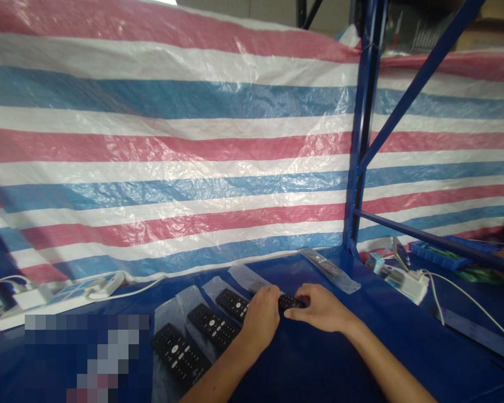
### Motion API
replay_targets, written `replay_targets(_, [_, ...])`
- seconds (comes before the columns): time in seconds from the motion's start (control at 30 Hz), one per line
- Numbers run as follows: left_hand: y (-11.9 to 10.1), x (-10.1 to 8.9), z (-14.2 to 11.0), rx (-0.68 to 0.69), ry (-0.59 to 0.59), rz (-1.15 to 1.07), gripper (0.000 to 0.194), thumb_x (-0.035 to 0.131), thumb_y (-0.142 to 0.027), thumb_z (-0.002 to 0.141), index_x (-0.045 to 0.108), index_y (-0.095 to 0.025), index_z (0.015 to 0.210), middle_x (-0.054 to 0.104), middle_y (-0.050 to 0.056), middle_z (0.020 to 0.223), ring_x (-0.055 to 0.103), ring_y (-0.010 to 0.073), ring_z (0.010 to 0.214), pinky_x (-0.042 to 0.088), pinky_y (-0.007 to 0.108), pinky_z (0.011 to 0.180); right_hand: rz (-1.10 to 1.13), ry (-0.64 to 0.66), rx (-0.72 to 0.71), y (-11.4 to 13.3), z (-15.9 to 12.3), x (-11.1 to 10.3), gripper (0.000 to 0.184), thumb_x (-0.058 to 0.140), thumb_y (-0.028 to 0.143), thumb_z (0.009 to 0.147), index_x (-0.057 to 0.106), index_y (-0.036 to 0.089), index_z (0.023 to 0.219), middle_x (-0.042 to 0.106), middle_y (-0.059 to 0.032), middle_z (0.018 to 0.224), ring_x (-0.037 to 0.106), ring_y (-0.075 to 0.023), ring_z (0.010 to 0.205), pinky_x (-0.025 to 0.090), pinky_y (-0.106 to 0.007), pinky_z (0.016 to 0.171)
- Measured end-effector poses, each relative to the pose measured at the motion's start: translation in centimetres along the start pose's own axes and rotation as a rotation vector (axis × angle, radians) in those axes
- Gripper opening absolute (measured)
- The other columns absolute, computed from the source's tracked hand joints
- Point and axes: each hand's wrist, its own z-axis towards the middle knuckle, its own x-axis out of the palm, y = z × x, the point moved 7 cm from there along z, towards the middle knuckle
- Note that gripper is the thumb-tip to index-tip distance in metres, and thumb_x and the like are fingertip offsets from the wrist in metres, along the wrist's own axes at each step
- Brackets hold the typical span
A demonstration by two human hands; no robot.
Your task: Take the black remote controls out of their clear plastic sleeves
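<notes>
Both of my hands hold one black remote control [289,302] low over the blue table [319,358]. My left hand [261,318] is curled over its near end. My right hand [321,308] pinches its far end with closed fingers. To the left lie three more black remotes [180,354] [213,324] [232,303] in a row, each partly inside a clear plastic sleeve. Another clear sleeve [248,278] lies just behind my hands.
A bagged remote [330,270] lies by the blue rack post [363,129]. A striped red, white and blue tarp [163,140] walls the back. A white power strip [59,296] sits left; chargers and cables [407,279] and a blue tray [439,254] sit right.
</notes>
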Motion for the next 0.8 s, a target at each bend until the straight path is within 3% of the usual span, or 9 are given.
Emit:
replay_targets(0.13, [0.4,-0.9,0.2,-0.009,-0.058,-0.102,0.029,0.034,-0.009,0.092,0.055,-0.017,0.076,0.063,0.004,0.082,0.058,0.0157,0.082,0.039,0.026,0.076,0.194,0.149,-0.08,-0.9,-0.2,0.0,0.026,0.067,0.042,0.072,0.07,0.016,0.074,0.055,0.0034,0.063,0.049,-0.0113,0.061,0.032,-0.02,0.054])
replay_targets(0.3, [-0.5,-0.9,-0.4,0.03,-0.046,-0.095,0.028,0.034,-0.009,0.091,0.056,-0.018,0.076,0.062,0.004,0.08,0.057,0.0156,0.077,0.039,0.026,0.073,0.228,0.128,-0.082,-0.7,0.2,0.7,0.024,0.066,0.039,0.073,0.067,0.016,0.067,0.052,0.0045,0.059,0.047,-0.0104,0.059,0.031,-0.02,0.053])
replay_targets(0.4, [-2.1,-0.3,-1.3,0.078,0.011,-0.058,0.028,0.034,-0.009,0.091,0.059,-0.017,0.084,0.063,0.005,0.086,0.058,0.0172,0.082,0.041,0.027,0.075,0.118,0.053,-0.013,-0.5,0.5,1.0,0.02,0.066,0.035,0.071,0.063,0.017,0.062,0.057,0.0031,0.061,0.051,-0.012,0.061,0.03,-0.021,0.054])
replay_targets(0.5, [-4.1,0.6,-2.3,0.119,0.061,-0.012,0.031,0.032,-0.006,0.09,0.061,-0.015,0.098,0.064,0.007,0.096,0.059,0.0189,0.091,0.043,0.029,0.083,-0.05,-0.03,0.069,-0.1,0.7,1.0,0.007,0.06,0.018,0.07,0.061,0.019,0.062,0.062,0.0016,0.064,0.054,-0.0132,0.063,0.028,-0.022,0.054])
replay_targets(0.6, [-5.1,1.5,-3.1,0.071,0.086,0.059,0.039,0.031,-0.001,0.087,0.059,-0.015,0.111,0.062,0.009,0.107,0.057,0.0214,0.102,0.045,0.032,0.089,-0.158,-0.057,0.11,-0.1,0.6,0.8,0.012,0.052,0.011,0.07,0.06,0.019,0.066,0.063,-0.0004,0.067,0.055,-0.0143,0.065,0.026,-0.024,0.054])
replay_targets(0.7, [-5.2,2.4,-3.7,-0.015,0.162,0.109,0.044,0.03,0.001,0.087,0.058,-0.015,0.117,0.061,0.01,0.114,0.055,0.0228,0.107,0.046,0.034,0.091,-0.124,0.001,0.092,-1.0,0.4,0.5,0.007,0.057,0.015,0.069,0.061,0.019,0.072,0.064,-0.0012,0.071,0.056,-0.0154,0.067,0.03,-0.023,0.056])
replay_targets(0.8, [-5.3,2.5,-4.6,0.034,0.2,0.074,0.04,0.033,-0.006,0.09,0.056,-0.016,0.121,0.06,0.01,0.116,0.055,0.0227,0.109,0.046,0.032,0.091,0.081,0.082,0.008,-1.7,0.3,0.0,0.023,0.061,0.018,0.067,0.062,0.018,0.09,0.064,-0.0021,0.085,0.058,-0.0154,0.073,0.04,-0.023,0.063])
